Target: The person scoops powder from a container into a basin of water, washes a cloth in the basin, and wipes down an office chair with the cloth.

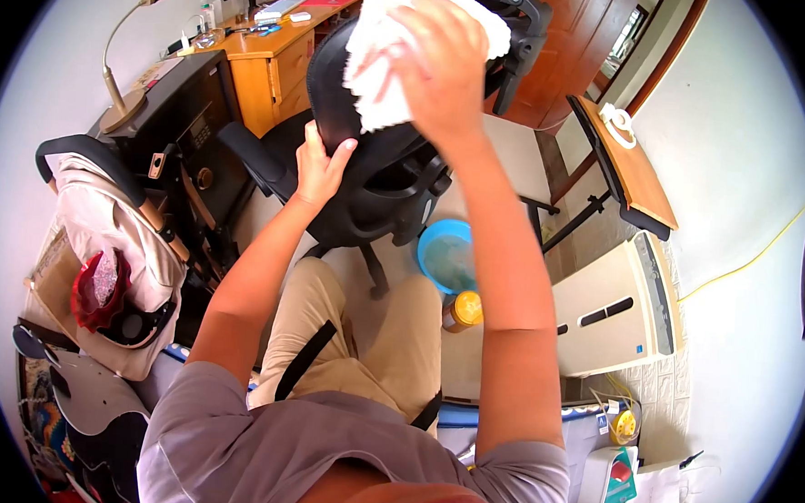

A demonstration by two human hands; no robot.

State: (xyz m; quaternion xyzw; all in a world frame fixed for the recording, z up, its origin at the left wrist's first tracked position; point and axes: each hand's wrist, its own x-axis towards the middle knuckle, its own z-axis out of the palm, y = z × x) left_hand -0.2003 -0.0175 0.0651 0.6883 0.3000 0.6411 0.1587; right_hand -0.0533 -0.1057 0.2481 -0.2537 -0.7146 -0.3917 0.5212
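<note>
A black office chair [356,181] stands in front of my knees with its back toward me. My left hand [320,167] grips the lower edge of its backrest, thumb on the near side. A fluffy white cloth [379,95] lies bunched against the upper part of the backrest. Over it, my right hand [439,67] is closed on the cloth and pressed to the chair; its fingers are slightly blurred. The cloth hides much of the backrest.
Below the chair, a blue basin [445,254] with water sits beside a yellow-lidded jar [464,311]. At left are a stroller [105,199] and a black safe [186,117] bearing a lamp [123,109]. A wooden desk [281,58] stands behind; a beige appliance [614,304] is at right.
</note>
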